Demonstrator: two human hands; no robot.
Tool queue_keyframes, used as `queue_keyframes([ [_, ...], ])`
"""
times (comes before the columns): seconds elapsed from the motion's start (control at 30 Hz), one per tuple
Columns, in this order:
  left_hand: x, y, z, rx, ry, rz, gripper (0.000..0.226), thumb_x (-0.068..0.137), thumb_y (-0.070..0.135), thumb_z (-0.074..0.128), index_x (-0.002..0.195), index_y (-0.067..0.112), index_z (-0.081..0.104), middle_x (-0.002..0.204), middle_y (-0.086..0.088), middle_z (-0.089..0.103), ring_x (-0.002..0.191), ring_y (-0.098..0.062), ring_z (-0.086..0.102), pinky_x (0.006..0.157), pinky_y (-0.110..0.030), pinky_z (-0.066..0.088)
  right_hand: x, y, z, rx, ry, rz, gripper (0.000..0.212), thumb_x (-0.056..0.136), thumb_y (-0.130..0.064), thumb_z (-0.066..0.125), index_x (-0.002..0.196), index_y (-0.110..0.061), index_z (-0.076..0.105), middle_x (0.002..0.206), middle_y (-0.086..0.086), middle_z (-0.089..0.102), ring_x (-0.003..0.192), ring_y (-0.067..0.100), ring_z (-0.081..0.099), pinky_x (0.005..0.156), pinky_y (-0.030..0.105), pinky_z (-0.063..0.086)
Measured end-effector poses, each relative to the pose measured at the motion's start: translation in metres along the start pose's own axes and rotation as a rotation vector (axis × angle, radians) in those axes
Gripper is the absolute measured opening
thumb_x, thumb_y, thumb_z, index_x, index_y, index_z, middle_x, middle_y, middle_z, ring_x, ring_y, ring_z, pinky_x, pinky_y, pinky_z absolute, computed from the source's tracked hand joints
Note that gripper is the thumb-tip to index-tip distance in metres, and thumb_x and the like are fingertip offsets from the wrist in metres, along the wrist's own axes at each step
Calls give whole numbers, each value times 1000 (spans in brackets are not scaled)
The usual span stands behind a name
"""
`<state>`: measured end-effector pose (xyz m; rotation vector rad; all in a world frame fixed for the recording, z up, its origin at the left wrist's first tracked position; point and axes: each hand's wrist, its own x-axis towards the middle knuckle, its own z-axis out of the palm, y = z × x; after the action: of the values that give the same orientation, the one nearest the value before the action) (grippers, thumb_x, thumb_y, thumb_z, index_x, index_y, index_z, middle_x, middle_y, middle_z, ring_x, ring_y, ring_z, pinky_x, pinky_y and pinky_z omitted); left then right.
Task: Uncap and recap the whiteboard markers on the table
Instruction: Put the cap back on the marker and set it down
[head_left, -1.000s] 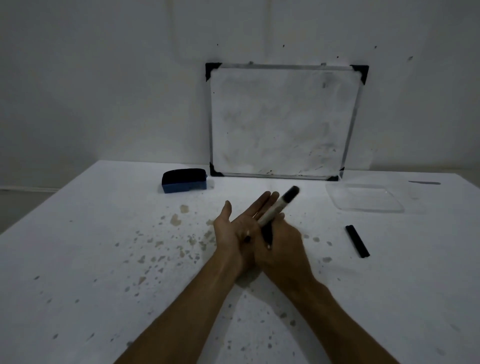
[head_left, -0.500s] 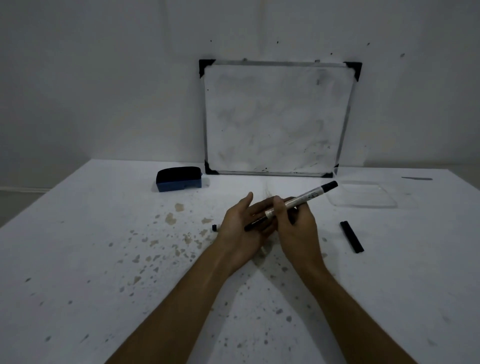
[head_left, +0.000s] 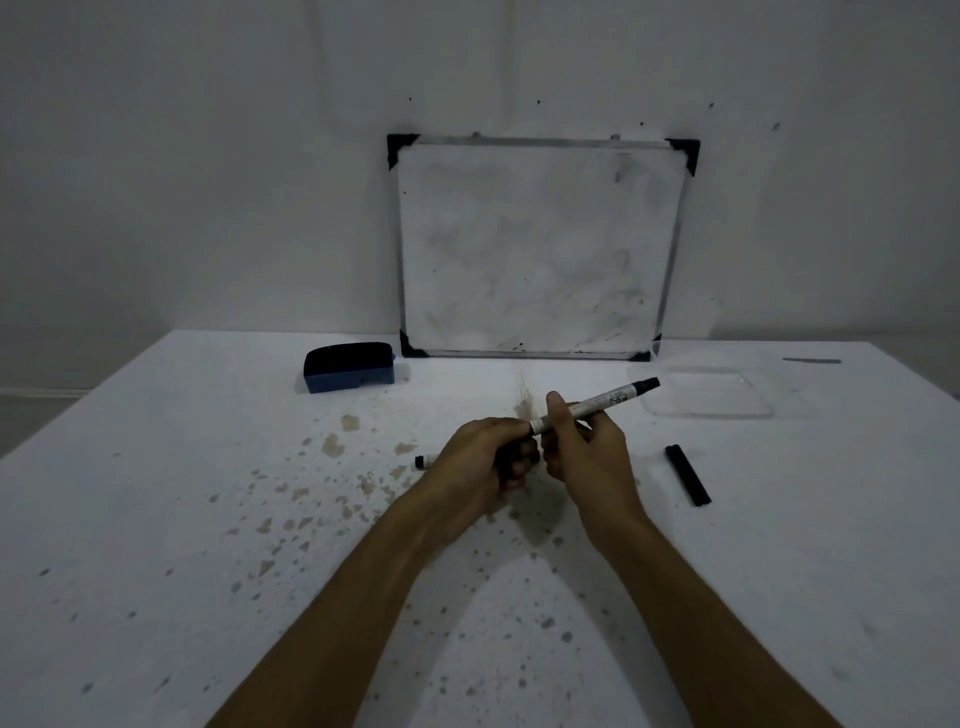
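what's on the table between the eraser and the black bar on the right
Between eraser and black bar, both hands hold a marker; head view.

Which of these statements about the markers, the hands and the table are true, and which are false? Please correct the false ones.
1. The right hand holds the marker by its barrel. True.
2. The left hand lies flat and open on the table. False: it is curled closed at the marker's near end.
3. The eraser lies left of the whiteboard. True.
4. The whiteboard lies flat on the table. False: it stands upright against the wall.
5. A black stick-shaped object lies on the table, right of the hands. True.
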<state>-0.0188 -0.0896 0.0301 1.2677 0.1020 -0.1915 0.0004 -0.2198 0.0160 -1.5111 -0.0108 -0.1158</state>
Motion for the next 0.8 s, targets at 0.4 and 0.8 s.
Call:
queue_keyframes([
  [0.4, -2, -13, -31, 938, 156, 576, 23, 92, 32, 74, 115, 33, 75, 105, 18, 73, 99, 6, 66, 87, -9, 51, 16, -3, -25, -466, -172, -71, 37, 107, -40, 44, 128, -10, 48, 98, 8, 69, 93, 25, 70, 88, 43, 58],
  [0.8, 7, -23, -47, 922, 276, 588, 17, 94, 29, 73, 110, 27, 77, 107, 12, 70, 101, 10, 58, 82, -1, 41, 20, 27, -39, -1220, -127, -278, 51, 110, -29, 34, 157, -9, 33, 125, 20, 54, 106, 33, 57, 91, 42, 50],
])
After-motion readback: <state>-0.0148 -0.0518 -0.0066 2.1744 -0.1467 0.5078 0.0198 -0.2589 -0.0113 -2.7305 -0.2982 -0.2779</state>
